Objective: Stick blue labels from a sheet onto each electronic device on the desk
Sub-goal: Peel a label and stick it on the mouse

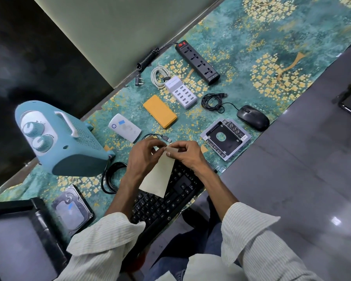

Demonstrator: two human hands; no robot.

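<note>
Both hands hold a pale label sheet [159,177] above the black keyboard [170,199]. My left hand [144,153] pinches the sheet's top edge, and my right hand [185,154] grips the same edge from the other side. The sheet's back faces me, so no labels show on it. A blue label sits on the white pocket router [124,129] and another on the hard drive [71,209]. The yellow power bank [160,114], white USB charging hub [180,92], black power strip [198,62], black mouse [252,117], drive caddy [225,137] and teal fan heater [65,138] show no blue label.
Coiled cables lie by the hub [159,75], the mouse [211,102] and the heater [109,179]. A dark monitor [14,240] stands at the near left. The patterned desk mat [272,57] ends at a grey floor on the right.
</note>
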